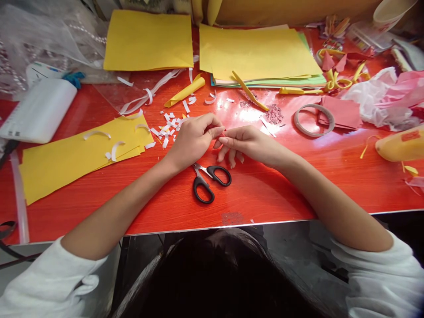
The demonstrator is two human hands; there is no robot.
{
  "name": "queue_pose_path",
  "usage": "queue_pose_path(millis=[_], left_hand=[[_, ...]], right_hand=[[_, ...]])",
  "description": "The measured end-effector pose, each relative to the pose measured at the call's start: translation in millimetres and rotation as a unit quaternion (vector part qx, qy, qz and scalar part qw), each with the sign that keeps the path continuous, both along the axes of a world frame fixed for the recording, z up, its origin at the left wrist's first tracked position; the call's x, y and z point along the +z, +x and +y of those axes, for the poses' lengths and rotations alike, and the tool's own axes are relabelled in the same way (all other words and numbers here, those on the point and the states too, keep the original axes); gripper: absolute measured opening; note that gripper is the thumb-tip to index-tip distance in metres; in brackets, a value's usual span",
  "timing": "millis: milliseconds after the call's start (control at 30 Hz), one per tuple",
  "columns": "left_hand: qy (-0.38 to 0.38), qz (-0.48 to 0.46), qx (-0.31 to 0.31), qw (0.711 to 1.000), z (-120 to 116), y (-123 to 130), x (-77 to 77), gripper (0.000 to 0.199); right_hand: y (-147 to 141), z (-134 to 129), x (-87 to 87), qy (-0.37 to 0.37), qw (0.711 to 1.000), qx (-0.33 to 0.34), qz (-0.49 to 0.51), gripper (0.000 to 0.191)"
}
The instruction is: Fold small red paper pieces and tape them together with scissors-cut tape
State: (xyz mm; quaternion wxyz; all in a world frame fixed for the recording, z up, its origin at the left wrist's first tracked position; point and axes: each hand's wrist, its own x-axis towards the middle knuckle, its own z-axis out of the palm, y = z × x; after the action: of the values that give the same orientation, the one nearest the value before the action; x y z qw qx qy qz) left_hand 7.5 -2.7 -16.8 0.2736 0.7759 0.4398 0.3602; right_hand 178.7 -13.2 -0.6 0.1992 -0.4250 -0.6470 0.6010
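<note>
My left hand point(196, 138) and my right hand point(247, 142) meet above the middle of the red table, fingertips pinched close together. Whatever lies between the fingertips is too small or too hidden to name. The other fingers of my right hand hang loosely curled below the pinch. Just under my hands lies a pair of scissors point(202, 181) with black handles, its blades partly covered by my left hand. Beside my left hand is a scatter of small white paper scraps point(168, 128). A rolled yellow paper point(185, 90) rests behind it.
Yellow sheets point(149, 39) and a stack of coloured paper point(258, 51) lie at the back. Yellow strips point(79, 154) are on the left, near a white box-like device point(39, 110). Rightward are a tape roll point(314, 120), red paper squares point(344, 112) and a crumpled plastic bag point(376, 95).
</note>
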Motion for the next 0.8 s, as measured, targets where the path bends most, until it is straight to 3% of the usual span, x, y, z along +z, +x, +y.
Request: queue_pose_path(millis=[133, 800], left_hand=[[-0.013, -0.017, 0.017, 1.000, -0.1, 0.4, -0.9, 0.014], [0.006, -0.003, 0.055, 0.998, 5.7, -3.6, -4.6, 0.015]], right_hand=[[-1.5, -1.2, 1.9, -0.001, 1.000, 0.012, -0.010, 0.019], [-0.3, 2.8, 0.1, -0.075, 0.995, -0.059, 0.011, 0.018]])
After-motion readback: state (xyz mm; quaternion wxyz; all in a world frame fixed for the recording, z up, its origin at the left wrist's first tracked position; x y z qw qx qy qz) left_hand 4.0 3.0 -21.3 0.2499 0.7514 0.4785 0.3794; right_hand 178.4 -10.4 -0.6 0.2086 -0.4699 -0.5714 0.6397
